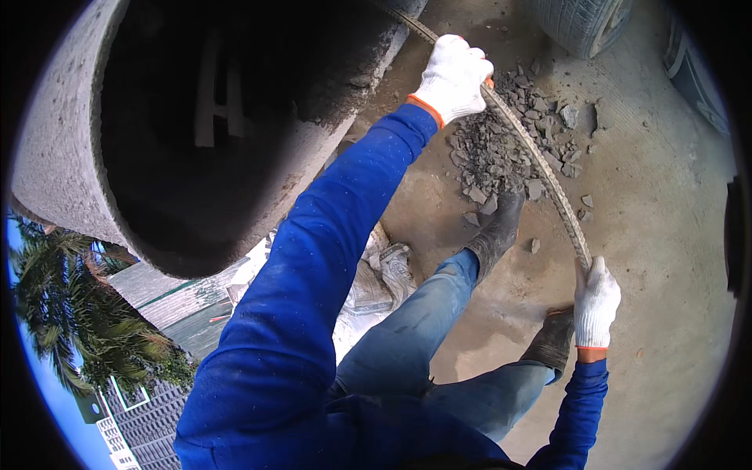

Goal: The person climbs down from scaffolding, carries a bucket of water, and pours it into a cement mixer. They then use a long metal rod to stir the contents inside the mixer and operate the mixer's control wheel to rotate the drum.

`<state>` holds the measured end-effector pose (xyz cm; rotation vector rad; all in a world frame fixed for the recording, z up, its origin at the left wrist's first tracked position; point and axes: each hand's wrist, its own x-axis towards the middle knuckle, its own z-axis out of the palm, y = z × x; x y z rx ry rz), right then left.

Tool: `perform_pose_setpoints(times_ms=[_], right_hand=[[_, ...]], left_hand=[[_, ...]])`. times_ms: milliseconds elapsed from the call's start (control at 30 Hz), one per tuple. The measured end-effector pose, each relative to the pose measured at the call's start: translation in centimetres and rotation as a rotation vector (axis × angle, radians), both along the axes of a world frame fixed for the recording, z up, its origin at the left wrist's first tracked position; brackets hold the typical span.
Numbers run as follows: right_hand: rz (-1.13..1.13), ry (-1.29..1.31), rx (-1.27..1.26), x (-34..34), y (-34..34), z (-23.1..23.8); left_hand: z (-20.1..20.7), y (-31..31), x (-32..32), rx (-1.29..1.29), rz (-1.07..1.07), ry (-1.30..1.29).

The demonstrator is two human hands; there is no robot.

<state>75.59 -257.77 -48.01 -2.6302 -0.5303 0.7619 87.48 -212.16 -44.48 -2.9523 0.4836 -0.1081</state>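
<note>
My left hand [454, 78], in a white knit glove with an orange cuff, is closed around a long ribbed steel rebar [539, 160] near the top of the view. Lower right, my right hand [598, 305], gloved the same way, grips the rebar's near end. The bar looks curved between both hands. Its far end runs past my left hand toward the dark mouth of a large concrete-crusted drum [59, 164], where its tip is hidden. Inside the drum a pale blade-like piece [207, 102] shows dimly.
Broken grey rubble [501, 149] lies on the concrete floor [658, 204] around my boot [497, 235]. A tire [580, 23] stands at the top right. Crumpled sacks [380, 274] lie beside my leg. Palm fronds [66, 290] and a roof [149, 419] show at the lower left.
</note>
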Motion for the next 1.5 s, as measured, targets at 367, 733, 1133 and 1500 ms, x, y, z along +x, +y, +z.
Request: perform_pose_setpoints(times_ms=[367, 733, 1133, 1500], right_hand=[[0.392, 0.028, 0.093, 11.4, 1.8, -2.1], [0.206, 0.194, -0.039, 0.1, -22.9, -6.0], [0.088, 0.182, -0.027, 0.1, -0.3, 1.8], [0.381, 0.260, 0.100, 6.4, 0.8, -0.6]], left_hand=[[-0.1, 2.9, -7.6, 0.087, 0.371, 0.181], [1.8, -19.1, -14.5, -0.139, 0.316, 0.368], [-1.7, 1.1, -1.2, -0.055, -0.050, -0.046], [-0.1, 2.7, -9.6, 0.041, 0.247, 0.136]])
